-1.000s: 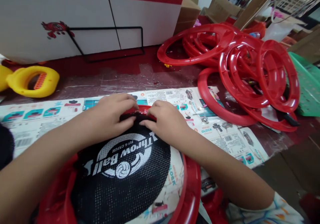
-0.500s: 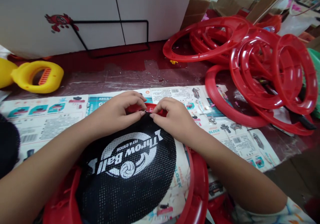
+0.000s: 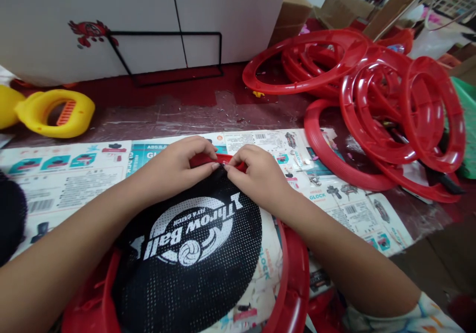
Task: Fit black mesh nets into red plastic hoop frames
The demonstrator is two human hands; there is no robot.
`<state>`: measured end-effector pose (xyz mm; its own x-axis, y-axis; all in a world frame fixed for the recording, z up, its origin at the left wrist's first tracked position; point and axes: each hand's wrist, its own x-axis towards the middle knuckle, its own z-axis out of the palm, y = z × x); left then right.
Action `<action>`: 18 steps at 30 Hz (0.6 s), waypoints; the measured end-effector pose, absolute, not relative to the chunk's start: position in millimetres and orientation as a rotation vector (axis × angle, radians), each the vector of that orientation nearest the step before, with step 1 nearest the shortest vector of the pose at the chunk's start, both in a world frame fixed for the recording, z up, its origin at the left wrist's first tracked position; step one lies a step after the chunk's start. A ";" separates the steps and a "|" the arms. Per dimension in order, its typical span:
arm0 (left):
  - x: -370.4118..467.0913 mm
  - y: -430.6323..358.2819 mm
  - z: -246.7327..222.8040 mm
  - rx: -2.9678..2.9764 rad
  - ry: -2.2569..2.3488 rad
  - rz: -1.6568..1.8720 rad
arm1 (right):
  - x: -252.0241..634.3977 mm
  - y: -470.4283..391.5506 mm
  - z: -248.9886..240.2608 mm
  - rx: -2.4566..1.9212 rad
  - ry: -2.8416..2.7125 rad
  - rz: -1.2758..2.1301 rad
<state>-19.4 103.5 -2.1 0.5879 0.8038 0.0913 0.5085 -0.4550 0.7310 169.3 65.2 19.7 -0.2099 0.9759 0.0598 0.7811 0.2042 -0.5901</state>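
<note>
Change: since the earlier frames the view has slid a little, so the table things sit slightly further right and lower; both hands have drawn closer together at the far edge of the ring, and a strip of red rim that was covered by black mesh a second ago now shows between the fingertips.
Box: a big white box [image 3: 111, 20] with a red top band stands along the far side of the table, with a black wire frame [image 3: 167, 57] leaning against it.
Table: a dark red table [image 3: 193, 109], scuffed, with printed sheets [image 3: 70, 174] laid flat across its near half.
Pile: loose red rings [image 3: 372, 95] lie heaped at the right, some flat, some tilted against each other.
Ring: the red ring [image 3: 293, 278] in hand lies flat on the sheets right in front of the person, its near part running out of the bottom of the view.
Mesh: a round black mesh [image 3: 189, 263] with a white "Throw Ball" print lies over the ring's opening, its far edge at the ring's far rim.
Yellow part: a yellow part [image 3: 55, 114] with an orange insert sits at the left, well apart from the hands.
Left hand: the left hand [image 3: 174, 166] is curled, thumb and fingertips pinched on the mesh edge at the far rim.
Right hand: the right hand [image 3: 260, 176] is curled the same way, pinching the mesh edge just beside the left; the two sets of fingertips nearly touch.
</note>
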 end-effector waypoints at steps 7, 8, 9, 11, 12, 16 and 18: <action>-15.8 104.8 -0.7 2.131 1.092 0.527 | 167.2 66.5 20.9 -1.702 -2.076 0.610; -15.0 104.9 -0.1 2.117 1.111 0.517 | 166.4 66.8 21.1 -1.715 -2.071 0.611; -14.2 104.9 0.4 2.103 1.133 0.507 | 165.6 67.3 21.2 -1.729 -2.065 0.609; -12.6 104.9 0.8 2.082 1.194 0.481 | 164.1 68.2 21.4 -1.750 -2.060 0.602; -11.8 104.9 0.7 2.078 1.227 0.471 | 163.8 68.5 21.8 -1.757 -2.063 0.597; -12.2 105.9 0.8 2.093 1.270 0.443 | 169.1 67.1 26.9 -1.744 -2.108 0.615; -16.5 107.5 2.7 2.128 1.213 0.406 | 174.6 64.2 30.8 -1.734 -2.135 0.638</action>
<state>-16.5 107.5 2.7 0.5249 0.8498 -0.0480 0.6496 -0.3635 0.6677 174.6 64.2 30.8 -0.2143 0.9762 -0.0343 0.8350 0.1649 -0.5250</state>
